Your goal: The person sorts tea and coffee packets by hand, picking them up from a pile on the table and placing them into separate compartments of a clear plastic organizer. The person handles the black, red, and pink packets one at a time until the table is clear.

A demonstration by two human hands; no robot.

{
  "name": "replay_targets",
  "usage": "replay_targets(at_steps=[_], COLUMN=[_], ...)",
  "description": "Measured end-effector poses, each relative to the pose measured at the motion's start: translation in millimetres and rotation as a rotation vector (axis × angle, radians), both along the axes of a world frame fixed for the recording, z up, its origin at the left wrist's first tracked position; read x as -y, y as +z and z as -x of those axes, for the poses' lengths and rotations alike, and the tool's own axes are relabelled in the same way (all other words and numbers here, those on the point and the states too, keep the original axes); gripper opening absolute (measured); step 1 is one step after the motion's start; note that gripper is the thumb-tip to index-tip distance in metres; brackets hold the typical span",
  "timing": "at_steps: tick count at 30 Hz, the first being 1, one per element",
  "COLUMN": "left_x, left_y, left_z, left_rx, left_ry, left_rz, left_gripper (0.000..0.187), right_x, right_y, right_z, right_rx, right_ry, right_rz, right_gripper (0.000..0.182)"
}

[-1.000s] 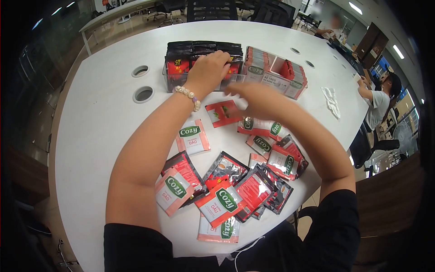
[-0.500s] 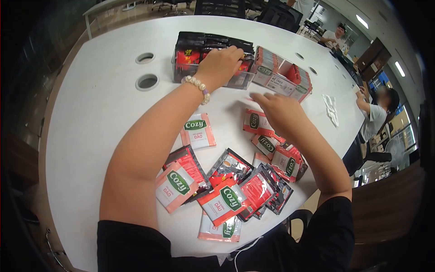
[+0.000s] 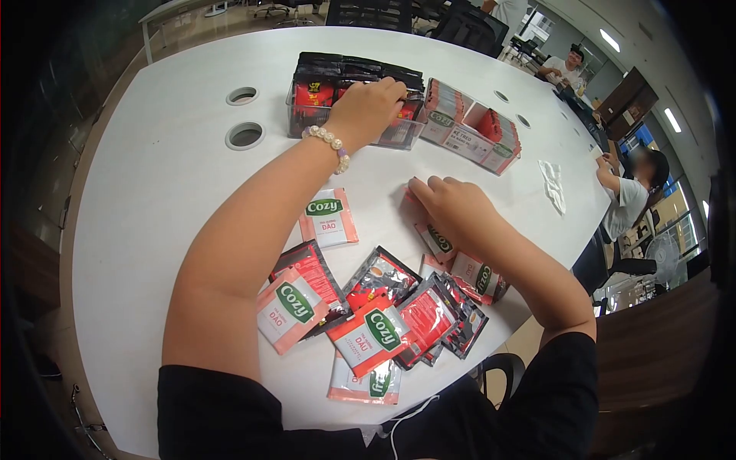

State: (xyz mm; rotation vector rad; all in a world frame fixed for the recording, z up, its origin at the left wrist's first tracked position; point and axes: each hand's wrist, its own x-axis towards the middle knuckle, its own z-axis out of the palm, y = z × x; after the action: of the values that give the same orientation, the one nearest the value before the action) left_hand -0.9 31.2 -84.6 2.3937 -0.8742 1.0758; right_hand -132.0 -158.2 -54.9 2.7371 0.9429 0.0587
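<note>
My left hand, with a pearl bracelet at its wrist, reaches over a clear plastic bin. The bin holds a row of black-and-red coffee sachets. My left fingers are curled closed on the sachets at the bin's right part, their tips partly hidden. My right hand is lowered over a pink Cozy tea packet, which lies mostly beneath it; the fingers are closed at its edge. Other Cozy packets and coffee sachets lie scattered and overlapping nearer to me.
Beside the bin stands a second clear box with tea packets in two groups and a label on its front. A crumpled white wrapper lies at the right. Round cable holes pierce the white table. Two people sit farther right.
My right hand has come down and slightly left onto the upper Cozy packet. My left hand remains at the bin. The whole view has shifted slightly.
</note>
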Motion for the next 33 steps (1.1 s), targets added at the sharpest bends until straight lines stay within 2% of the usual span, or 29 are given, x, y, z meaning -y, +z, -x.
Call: replay_targets(at_steps=[1, 4, 6, 8, 11, 14, 17, 21, 25, 28, 33], left_x=[0.0, -0.8, -1.3, -1.6, -1.0, -1.0, -1.1, -0.8, -0.4, -0.6, -1.2], left_y=[0.3, 0.1, -1.5, -1.2, 0.4, -0.3, -0.4, -2.0, -2.5, -3.2, -4.1], left_z=[0.9, 0.0, -0.6, -0.7, 1.5, 2.0, 0.3, -1.5, -4.1, -3.8, -4.7], left_rx=[0.002, 0.025, 0.028, 0.019, -0.005, 0.011, 0.046, 0.008, -0.002, 0.001, 0.022], left_ry=[0.000, -0.013, -0.021, -0.025, -0.020, -0.010, 0.011, -0.012, -0.046, -0.032, -0.045], left_rz=[0.001, 0.014, 0.016, 0.007, 0.004, 0.007, -0.038, -0.001, 0.041, 0.038, 0.026], left_gripper=[0.013, 0.012, 0.012, 0.012, 0.012, 0.012, 0.012, 0.012, 0.012, 0.011, 0.010], right_x=[0.5, 13.3, 32.0, 57.4, 108.8, 114.9, 122.2, 122.6, 95.7, 87.3, 80.3], right_y=[2.0, 28.6, 51.1, 60.6, 51.2, 44.9, 38.1, 30.7, 29.9, 15.3, 15.7], right_z=[-4.6, -26.2, -45.8, -73.3, -140.0, -157.6, -180.4, -195.4, -185.2, -182.5, -180.2], right_rx=[0.017, 0.007, 0.029, 0.089, 0.167, -0.055, 0.068, 0.170, 0.306, 0.660, 0.772], right_ry=[0.031, -0.133, -0.143, -0.173, -0.207, -0.305, -0.247, -0.312, -0.477, -0.350, -0.227], right_rz=[-0.037, -0.255, -0.571, -0.806, -0.951, -1.276, -1.136, -0.760, -0.212, -0.036, -0.027], right_gripper=[0.031, 0.027, 0.030, 0.020, 0.019, 0.017, 0.023, 0.025, 0.018, 0.018, 0.018])
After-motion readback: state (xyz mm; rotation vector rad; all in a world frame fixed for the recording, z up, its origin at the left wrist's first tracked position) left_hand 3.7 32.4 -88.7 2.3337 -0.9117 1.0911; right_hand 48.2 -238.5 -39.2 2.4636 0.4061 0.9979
